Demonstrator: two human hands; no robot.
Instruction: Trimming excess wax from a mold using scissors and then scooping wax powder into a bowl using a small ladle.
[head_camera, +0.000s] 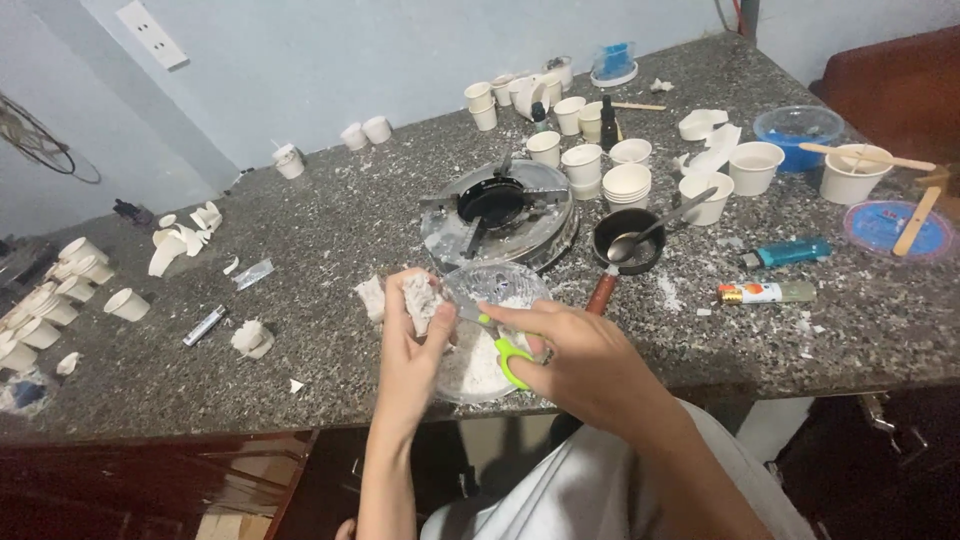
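Head cam, left hand (410, 345) grip holding white chunk (420, 298), right hand (585, 355) w/ scissors (507, 350), bowl (500, 285) w/ powder

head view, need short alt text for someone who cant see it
A left hand holds a white waxy lump over a clear bowl while the right hand works green-handled scissors against it. Behind them, a speckled counter holds a small burner and paper cups.

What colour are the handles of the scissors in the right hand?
Bright yellow-green, on the scissors in the right hand; the head view shows it.
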